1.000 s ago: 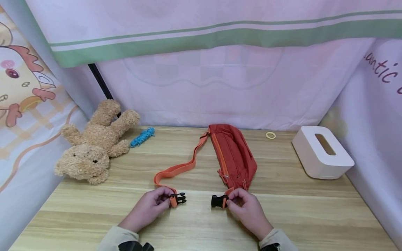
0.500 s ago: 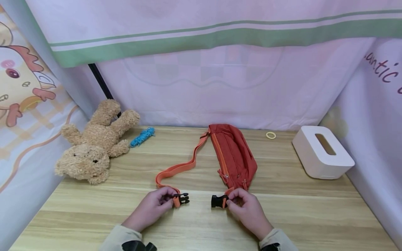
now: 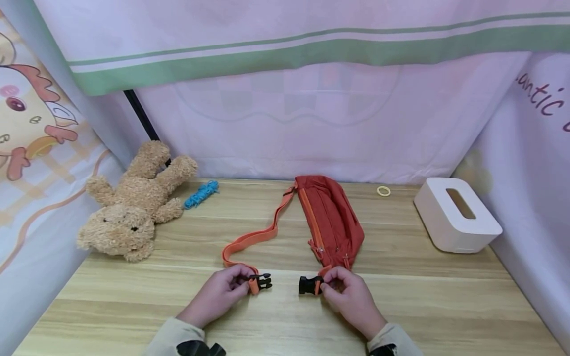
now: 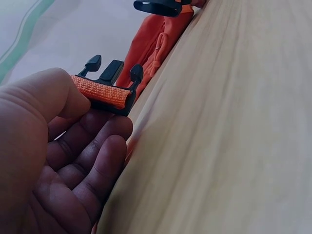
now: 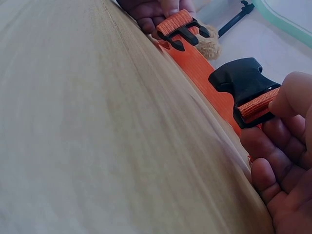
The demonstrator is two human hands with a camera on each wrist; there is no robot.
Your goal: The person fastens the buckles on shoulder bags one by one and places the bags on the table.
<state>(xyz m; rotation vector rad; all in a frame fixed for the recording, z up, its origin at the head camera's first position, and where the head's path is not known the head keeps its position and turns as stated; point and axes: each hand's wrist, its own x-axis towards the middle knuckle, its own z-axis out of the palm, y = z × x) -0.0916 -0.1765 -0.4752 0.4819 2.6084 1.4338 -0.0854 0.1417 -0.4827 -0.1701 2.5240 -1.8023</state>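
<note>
Head view: our left grip [image 3: 218, 292], pinching the pronged clip [image 3: 263, 282], has edged towards our right grip [image 3: 354, 299], which pinches the socket [image 3: 308, 285]; we judge the still-separate halves are being brought together. The red bag [image 3: 331, 217] lies just beyond the right grip. Far to its right, the curtain [image 3: 507, 163] reads "antic", partly cut off.

Left wrist view: we see the prongs point away from the left grip.

Right wrist view: the socket's mouth faces them; we read no brand.

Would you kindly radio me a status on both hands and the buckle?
Left hand pinches three-pronged black plastic buckle half on orange webbing strap. Right hand pinches black plastic socket half. Halves apart; nothing visible between them.
</note>
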